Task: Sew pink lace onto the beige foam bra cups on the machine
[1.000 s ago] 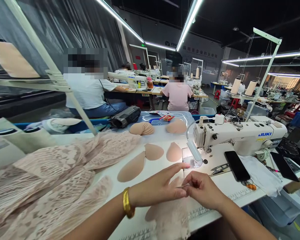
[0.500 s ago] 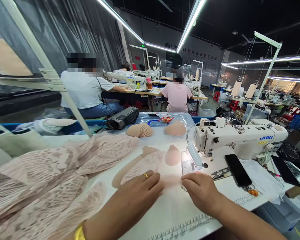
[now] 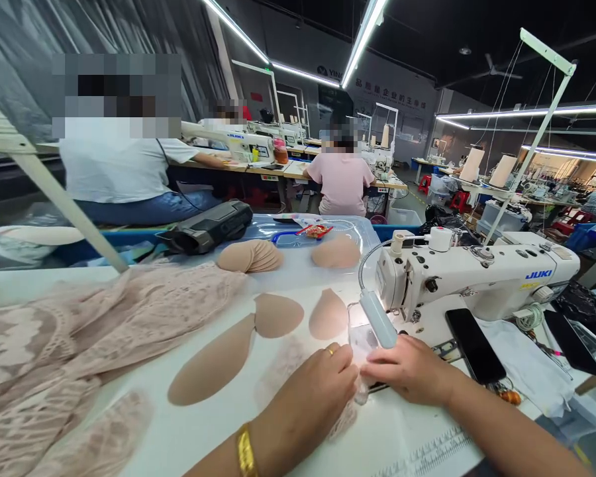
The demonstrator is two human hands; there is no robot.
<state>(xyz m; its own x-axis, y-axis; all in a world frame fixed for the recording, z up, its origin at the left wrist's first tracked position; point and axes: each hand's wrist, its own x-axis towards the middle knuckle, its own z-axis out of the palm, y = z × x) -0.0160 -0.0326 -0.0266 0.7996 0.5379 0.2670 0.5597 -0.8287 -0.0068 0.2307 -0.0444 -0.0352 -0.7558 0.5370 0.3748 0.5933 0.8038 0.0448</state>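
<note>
My left hand (image 3: 322,384), with a ring and a gold bracelet, closes its fingers on a small sheer lace piece (image 3: 282,366) beside the sewing machine's needle area. My right hand (image 3: 410,371) pinches the same lace from the other side, just under the tubular lamp (image 3: 379,319). The fingertips of both hands nearly meet, and part of the lace hangs below them. To the left, a long beige bra cup pad (image 3: 213,368) touches a rounder pad (image 3: 278,315) at its tip. A third, teardrop-shaped pad (image 3: 328,315) lies near the machine's plate.
The white sewing machine (image 3: 481,271) stands at the right. Thread snips (image 3: 444,349), partly hidden, and a black phone (image 3: 474,344) lie before it. Lace fabric (image 3: 144,318) spreads across the left. Stacked pads (image 3: 251,256) sit at the back. Two co-workers sit ahead.
The lace that overlapped the beige pads has come away from them and is gathered between my hands. My left hand has moved right, closer to my right hand. The view has shifted.
</note>
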